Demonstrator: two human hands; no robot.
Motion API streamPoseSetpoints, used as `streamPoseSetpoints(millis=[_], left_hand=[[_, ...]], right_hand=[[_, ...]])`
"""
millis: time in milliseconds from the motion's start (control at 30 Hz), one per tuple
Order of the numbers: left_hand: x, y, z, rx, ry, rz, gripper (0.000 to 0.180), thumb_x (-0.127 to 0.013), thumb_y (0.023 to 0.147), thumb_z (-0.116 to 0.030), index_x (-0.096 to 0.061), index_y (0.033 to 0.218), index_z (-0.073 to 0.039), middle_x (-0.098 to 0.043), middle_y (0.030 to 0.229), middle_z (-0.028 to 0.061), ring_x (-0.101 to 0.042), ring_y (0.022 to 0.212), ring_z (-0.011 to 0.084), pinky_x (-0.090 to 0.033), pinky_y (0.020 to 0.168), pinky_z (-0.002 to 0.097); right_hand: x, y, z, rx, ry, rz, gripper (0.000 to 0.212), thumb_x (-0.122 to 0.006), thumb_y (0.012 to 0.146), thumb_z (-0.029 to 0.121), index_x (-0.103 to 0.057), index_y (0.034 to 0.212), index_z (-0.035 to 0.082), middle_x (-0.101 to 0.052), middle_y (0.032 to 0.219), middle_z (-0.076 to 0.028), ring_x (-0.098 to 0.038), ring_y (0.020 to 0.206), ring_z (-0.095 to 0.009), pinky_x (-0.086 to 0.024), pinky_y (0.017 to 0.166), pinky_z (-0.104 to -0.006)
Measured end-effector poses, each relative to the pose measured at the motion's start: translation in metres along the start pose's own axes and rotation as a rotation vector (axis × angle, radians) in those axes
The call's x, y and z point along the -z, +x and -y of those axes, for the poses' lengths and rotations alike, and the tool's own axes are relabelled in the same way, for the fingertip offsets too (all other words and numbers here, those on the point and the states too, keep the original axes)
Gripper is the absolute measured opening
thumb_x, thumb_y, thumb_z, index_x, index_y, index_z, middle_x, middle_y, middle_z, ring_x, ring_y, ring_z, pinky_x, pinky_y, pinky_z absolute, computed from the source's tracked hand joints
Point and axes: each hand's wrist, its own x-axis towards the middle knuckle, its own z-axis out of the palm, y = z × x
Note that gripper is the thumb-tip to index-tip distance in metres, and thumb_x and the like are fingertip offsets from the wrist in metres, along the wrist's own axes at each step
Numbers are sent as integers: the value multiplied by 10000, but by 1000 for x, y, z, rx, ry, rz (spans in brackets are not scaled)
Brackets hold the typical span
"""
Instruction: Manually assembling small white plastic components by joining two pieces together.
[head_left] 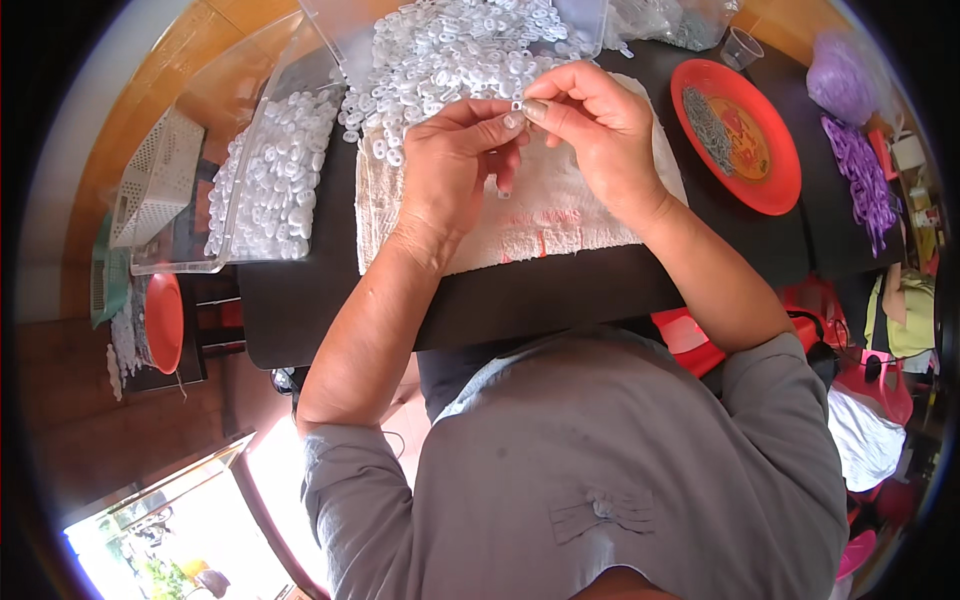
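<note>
My left hand (452, 165) and my right hand (612, 135) meet above a pale towel (600, 215) on the dark table. Thumb and fingertips of both are pinched together on a small white plastic piece (517, 105), which shows a dark spot; most of it is hidden by the fingers. Just beyond the hands lies a heap of small white ring-like plastic pieces (450, 50), spilling onto the towel's far edge. To the right, a red oval plate (785, 160) bears a pile of thin grey metal pieces (707, 128), too small to make out exactly.
A clear plastic bin (180, 267) with more white pieces stands at the left, beside a white perforated basket (160, 180). At the far right are a purple bundle (838, 80) and purple strands (860, 185). A small clear cup (741, 48) stands behind the plate.
</note>
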Motion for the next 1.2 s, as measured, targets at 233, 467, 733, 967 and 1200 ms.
streamPoseSetpoints(millis=[233, 467, 733, 967, 1200], left_hand=[[-4, -3, 5, -71, -58, -30, 91, -579, 900, -14, -622, 926, 62, -643, 763, 121, -585, 570, 158, -442, 464, 261], [-4, -4, 2, -81, -36, -46, 102, -601, 876, -44, -610, 922, 46, -635, 752, 116, -575, 562, 156, -437, 476, 265], [-4, -3, 3, -94, 42, -65, 136, -611, 887, -81, -594, 934, 45, -629, 789, 116, -572, 594, 167, -431, 492, 281], [-6, -4, 6, -133, 80, -88, 95, -621, 870, -64, -610, 897, 27, -634, 744, 93, -570, 570, 130, -438, 474, 252], [-7, -5, 9, -164, 114, -106, 96, -621, 877, -64, -605, 900, 29, -633, 732, 77, -556, 549, 103, -422, 446, 233]], right_hand=[[-2, -2, -3, -66, 34, -2, 62, -606, 889, -9, -625, 941, 18, -659, 867, -25, -603, 756, -69, -457, 618, -202], [4, 3, 2, -120, -30, -6, 83, -599, 905, 47, -645, 963, 10, -655, 831, -20, -607, 748, -75, -459, 612, -204], [7, 3, 1, -101, -172, 47, 89, -599, 912, 89, -650, 953, 28, -629, 787, 4, -580, 721, -61, -457, 593, -213], [8, 4, 0, -16, -240, 22, 76, -593, 911, 73, -642, 945, 26, -621, 781, 14, -565, 706, -55, -455, 580, -211], [6, 3, 0, 61, -334, 27, 55, -599, 890, 38, -626, 931, 14, -611, 747, 10, -537, 655, -49, -440, 543, -214]])
